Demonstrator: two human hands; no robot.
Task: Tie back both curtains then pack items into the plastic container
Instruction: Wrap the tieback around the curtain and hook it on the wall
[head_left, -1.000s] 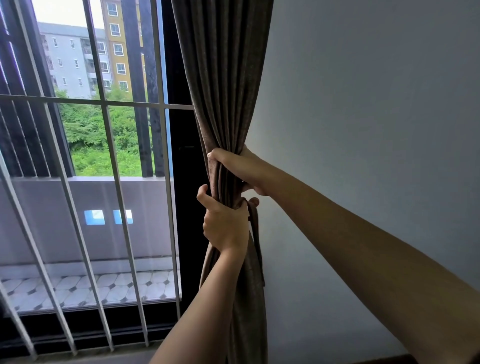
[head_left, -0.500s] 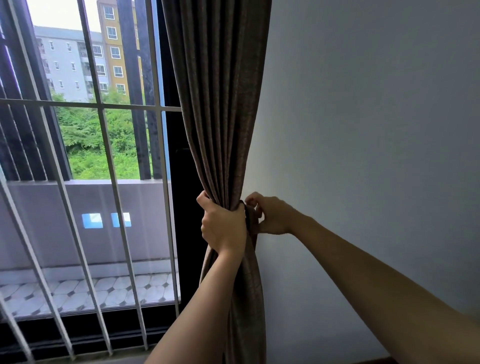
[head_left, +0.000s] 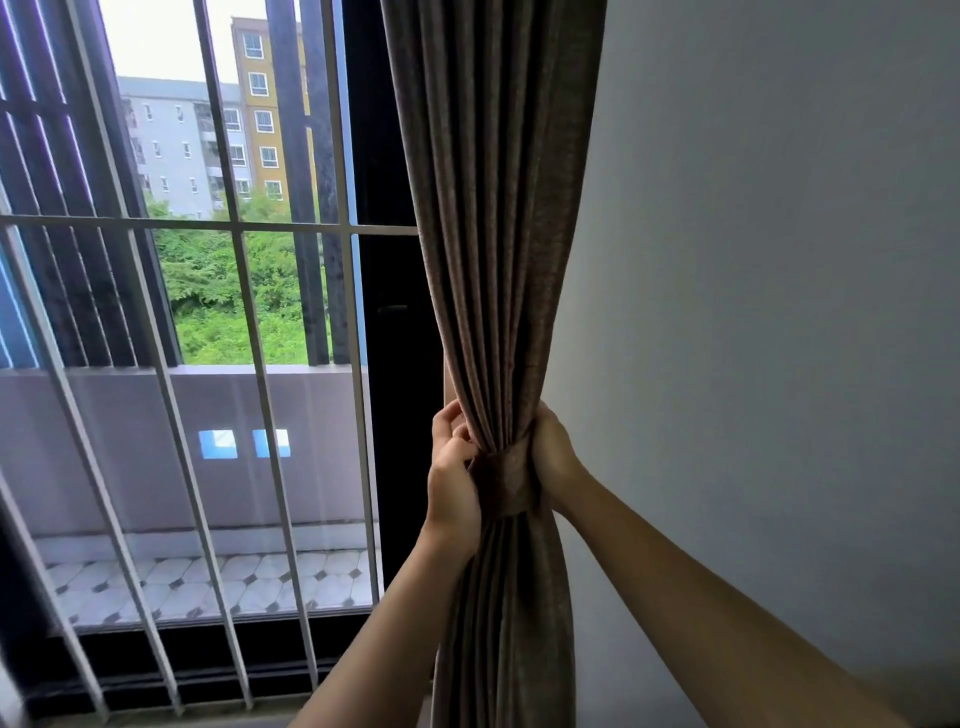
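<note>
A brown-grey curtain (head_left: 493, 218) hangs gathered into a narrow bundle beside the window's right edge. A matching fabric tie-back band (head_left: 511, 486) wraps around the bundle at its waist. My left hand (head_left: 451, 480) grips the left side of the band and the curtain folds. My right hand (head_left: 553, 457) holds the band's right side, fingers curled behind the fabric. The band's ends are hidden behind the curtain. No plastic container is in view.
A window with white metal bars (head_left: 244, 291) fills the left, with a dark frame (head_left: 387, 312) next to the curtain. A plain grey wall (head_left: 769, 312) takes up the right. A balcony with tiled floor (head_left: 218, 587) lies outside.
My right hand dropped from above my left hand to the band's right side. The band now wraps across the front of the bundle, and my left hand shifted to the left edge.
</note>
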